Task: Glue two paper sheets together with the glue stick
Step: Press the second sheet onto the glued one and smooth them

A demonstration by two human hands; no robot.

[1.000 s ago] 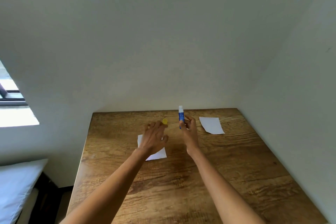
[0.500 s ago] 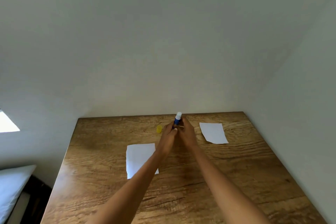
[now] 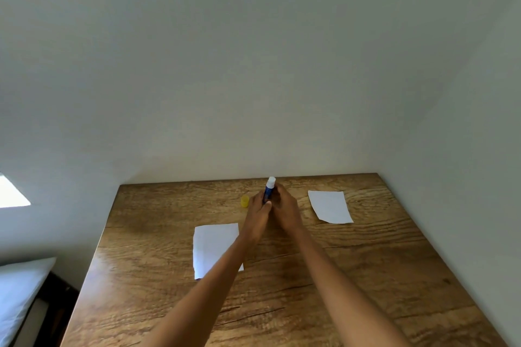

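Note:
A blue glue stick (image 3: 268, 190) with its white tip bared points up and away, held above the far middle of the wooden table (image 3: 352, 276). My right hand (image 3: 284, 210) grips its body and my left hand (image 3: 258, 213) pinches its lower end, the two hands touching. The yellow cap (image 3: 244, 201) lies on the table just left of my hands. One white paper sheet (image 3: 214, 248) lies under my left forearm, partly hidden by it. A second white sheet (image 3: 330, 206) lies to the right of my hands.
The table stands in a corner, with a white wall behind it and another along its right edge. A bed with white bedding (image 3: 19, 296) lies low at the left, beyond the table's left edge.
My left hand left the yellow cap on the table and came over to the glue stick's lower end. The view shifted left, uncovering most of the near sheet.

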